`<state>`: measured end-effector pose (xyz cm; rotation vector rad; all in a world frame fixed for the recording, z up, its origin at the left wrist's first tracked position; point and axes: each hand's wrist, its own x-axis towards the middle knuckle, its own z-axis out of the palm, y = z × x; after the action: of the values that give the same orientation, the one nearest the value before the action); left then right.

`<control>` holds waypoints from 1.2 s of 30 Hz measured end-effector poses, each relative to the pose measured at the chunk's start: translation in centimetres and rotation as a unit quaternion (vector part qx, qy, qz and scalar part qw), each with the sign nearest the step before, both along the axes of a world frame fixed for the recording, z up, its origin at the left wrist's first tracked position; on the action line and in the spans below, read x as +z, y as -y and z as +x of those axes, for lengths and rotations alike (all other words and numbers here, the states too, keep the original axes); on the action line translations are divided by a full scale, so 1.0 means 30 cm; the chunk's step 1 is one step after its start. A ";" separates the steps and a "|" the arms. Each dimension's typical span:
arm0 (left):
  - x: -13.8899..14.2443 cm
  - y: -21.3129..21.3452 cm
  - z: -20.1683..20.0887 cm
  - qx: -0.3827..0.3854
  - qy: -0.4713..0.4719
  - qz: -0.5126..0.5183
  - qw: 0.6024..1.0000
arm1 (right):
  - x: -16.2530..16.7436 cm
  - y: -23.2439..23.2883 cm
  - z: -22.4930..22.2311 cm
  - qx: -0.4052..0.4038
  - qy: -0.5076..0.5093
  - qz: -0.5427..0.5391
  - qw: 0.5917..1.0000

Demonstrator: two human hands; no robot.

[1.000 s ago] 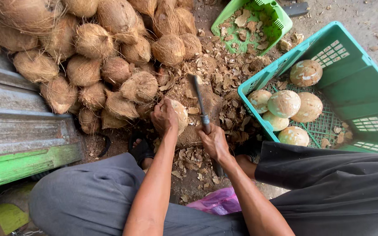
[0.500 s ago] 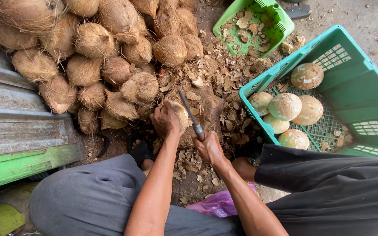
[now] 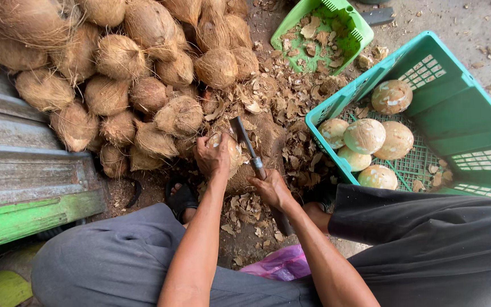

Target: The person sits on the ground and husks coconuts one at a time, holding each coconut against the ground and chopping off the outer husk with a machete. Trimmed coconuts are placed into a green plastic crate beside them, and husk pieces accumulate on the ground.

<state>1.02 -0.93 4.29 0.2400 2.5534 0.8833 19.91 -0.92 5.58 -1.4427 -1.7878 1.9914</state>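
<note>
From the head camera, the left hand wraps closed over a coconut at the centre, resting on a wooden block. The right hand, at five o'clock from it, is clenched around the handle of a knife, its blade against the coconut. A teal crate of peeled coconuts sits at three o'clock, and a heap of husked coconuts at ten.

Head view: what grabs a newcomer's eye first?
The heap of husked brown coconuts fills the upper left. At centre, the left hand steadies a partly peeled coconut while the right hand holds a cleaver against it. To the right, a teal crate holds pale peeled coconuts.
</note>
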 end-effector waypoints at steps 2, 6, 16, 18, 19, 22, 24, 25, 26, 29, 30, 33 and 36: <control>0.012 -0.001 0.003 0.033 0.029 0.011 0.999 | 0.004 0.019 -0.004 -0.003 0.023 0.084 0.996; 0.024 0.028 0.027 0.003 0.004 0.057 0.998 | -0.002 0.053 -0.005 -0.057 -0.036 0.118 0.991; -0.024 -0.005 0.019 0.051 -0.006 0.072 0.996 | -0.015 0.035 0.019 -0.023 0.042 0.045 0.998; -0.018 0.002 0.026 0.071 0.016 0.037 0.997 | 0.014 0.017 0.015 -0.078 0.021 -0.004 0.997; -0.013 0.006 0.029 0.075 0.022 0.043 0.996 | 0.030 0.020 0.015 -0.089 0.024 0.023 0.995; -0.007 0.010 0.037 0.087 0.043 0.049 0.994 | 0.051 0.035 -0.002 -0.113 0.024 0.079 0.990; -0.010 0.004 0.034 0.090 0.043 0.054 0.994 | 0.035 0.054 -0.024 -0.123 -0.008 0.093 0.988; -0.014 0.000 0.033 0.092 0.024 0.074 0.993 | 0.019 0.057 -0.025 -0.090 0.036 0.041 0.994; -0.019 -0.003 0.034 0.090 0.004 0.095 0.991 | 0.001 0.063 -0.021 -0.060 0.078 -0.010 0.995; -0.027 -0.014 0.019 0.072 -0.029 0.145 0.986 | -0.062 0.036 -0.023 0.002 0.102 0.053 0.993; -0.027 -0.012 0.019 0.069 -0.020 0.137 0.988 | -0.073 0.044 0.001 0.022 0.113 0.091 0.989; -0.019 -0.002 0.016 0.074 0.024 0.068 0.995 | -0.083 0.010 0.035 0.021 0.106 -0.015 0.994; -0.022 0.009 0.003 0.046 0.000 0.088 0.995 | -0.048 -0.019 0.041 -0.027 0.012 -0.027 0.999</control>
<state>1.12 -1.20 3.62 0.1764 2.5048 1.1458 21.14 -0.35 4.16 -1.5198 -1.6990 2.0187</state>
